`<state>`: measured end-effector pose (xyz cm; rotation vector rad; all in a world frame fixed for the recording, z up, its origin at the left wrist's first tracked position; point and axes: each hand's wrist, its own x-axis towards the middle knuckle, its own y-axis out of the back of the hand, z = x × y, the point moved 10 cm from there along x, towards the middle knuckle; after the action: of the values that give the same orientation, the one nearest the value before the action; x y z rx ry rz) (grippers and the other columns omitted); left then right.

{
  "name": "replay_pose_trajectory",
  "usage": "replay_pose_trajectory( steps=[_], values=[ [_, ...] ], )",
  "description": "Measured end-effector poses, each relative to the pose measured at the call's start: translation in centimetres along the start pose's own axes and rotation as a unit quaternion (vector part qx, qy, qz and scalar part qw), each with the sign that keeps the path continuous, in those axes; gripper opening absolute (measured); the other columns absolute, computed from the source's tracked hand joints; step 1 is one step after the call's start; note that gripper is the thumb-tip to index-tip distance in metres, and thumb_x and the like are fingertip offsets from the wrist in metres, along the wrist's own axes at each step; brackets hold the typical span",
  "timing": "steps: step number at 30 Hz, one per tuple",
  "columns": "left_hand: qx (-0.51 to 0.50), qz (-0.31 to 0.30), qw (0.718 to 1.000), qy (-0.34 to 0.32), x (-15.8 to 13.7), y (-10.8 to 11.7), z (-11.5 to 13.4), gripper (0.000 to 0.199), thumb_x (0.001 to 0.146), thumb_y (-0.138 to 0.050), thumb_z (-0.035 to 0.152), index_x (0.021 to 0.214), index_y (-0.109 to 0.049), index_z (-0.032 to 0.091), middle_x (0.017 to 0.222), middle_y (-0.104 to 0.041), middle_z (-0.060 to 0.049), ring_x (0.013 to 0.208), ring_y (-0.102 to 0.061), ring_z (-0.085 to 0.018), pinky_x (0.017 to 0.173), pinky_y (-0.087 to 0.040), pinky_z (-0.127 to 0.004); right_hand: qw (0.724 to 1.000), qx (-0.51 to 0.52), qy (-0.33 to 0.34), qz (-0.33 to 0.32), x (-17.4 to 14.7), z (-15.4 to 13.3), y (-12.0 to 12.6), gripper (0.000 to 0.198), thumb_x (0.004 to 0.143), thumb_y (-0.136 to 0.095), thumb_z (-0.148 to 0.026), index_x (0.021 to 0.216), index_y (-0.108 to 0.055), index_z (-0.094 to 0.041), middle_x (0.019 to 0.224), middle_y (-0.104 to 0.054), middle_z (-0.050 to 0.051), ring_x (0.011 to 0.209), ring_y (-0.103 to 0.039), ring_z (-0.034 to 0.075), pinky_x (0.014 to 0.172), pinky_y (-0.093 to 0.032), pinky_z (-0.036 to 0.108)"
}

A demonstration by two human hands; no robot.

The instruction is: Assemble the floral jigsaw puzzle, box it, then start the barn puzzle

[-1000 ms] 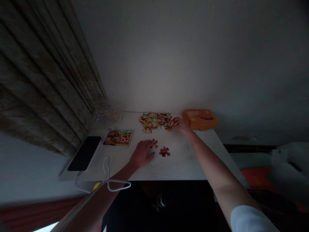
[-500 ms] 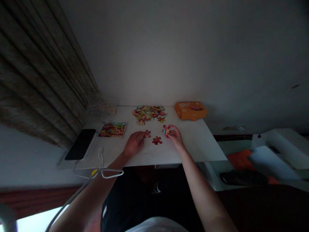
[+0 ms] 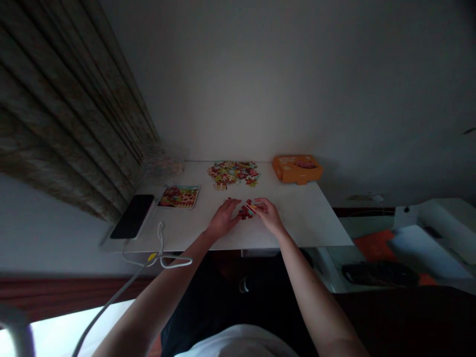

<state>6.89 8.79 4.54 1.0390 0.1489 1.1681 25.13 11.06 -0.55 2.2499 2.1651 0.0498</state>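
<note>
My right hand [image 3: 269, 215] pinches a red, white and yellow jigsaw puzzle piece [image 3: 251, 208] between thumb and fingers. That piece is up against a dark red puzzle piece [image 3: 243, 215] lying on the white table [image 3: 301, 218]; whether they interlock I cannot tell. Left of them, my left hand [image 3: 222, 219] rests on the table with thumb and fingers apart, the thumb close to the dark red piece. It covers most of another piece, of which only a bit shows beyond the fingers. Farther back lies a heap of loose puzzle pieces [image 3: 233, 172].
An orange puzzle box [image 3: 297, 168] stands at the back right. On the left are a farm picture card [image 3: 179, 197], a black phone [image 3: 133, 216] and crumpled clear wrap [image 3: 162, 162]. A white cable [image 3: 174, 263] hangs over the front edge, above my left forearm.
My left hand has moved right and its fingers have spread, now covering the piece it was beside. My right hand has brought its piece left and down to the dark red piece.
</note>
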Motion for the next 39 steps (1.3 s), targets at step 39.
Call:
replay_pose_trajectory(
  steps=[39],
  values=[
    [-0.524,0.212,0.76,0.32,-3.8,-7.1,-0.5,0.025,0.086,-0.072,0.039,0.096,-0.064,0.017,0.103,-0.073,-0.009,0.098,-0.072,-0.02,0.095,-0.058,-0.041,0.992,0.112,-0.026,0.044,-3.0,-0.3,-1.6,0.04,0.071,-0.083,-0.048,0.1,-0.067,-0.025,0.088,-0.075,0.003,0.083,-0.07,0.022,0.077,-0.055,0.034]
  ],
)
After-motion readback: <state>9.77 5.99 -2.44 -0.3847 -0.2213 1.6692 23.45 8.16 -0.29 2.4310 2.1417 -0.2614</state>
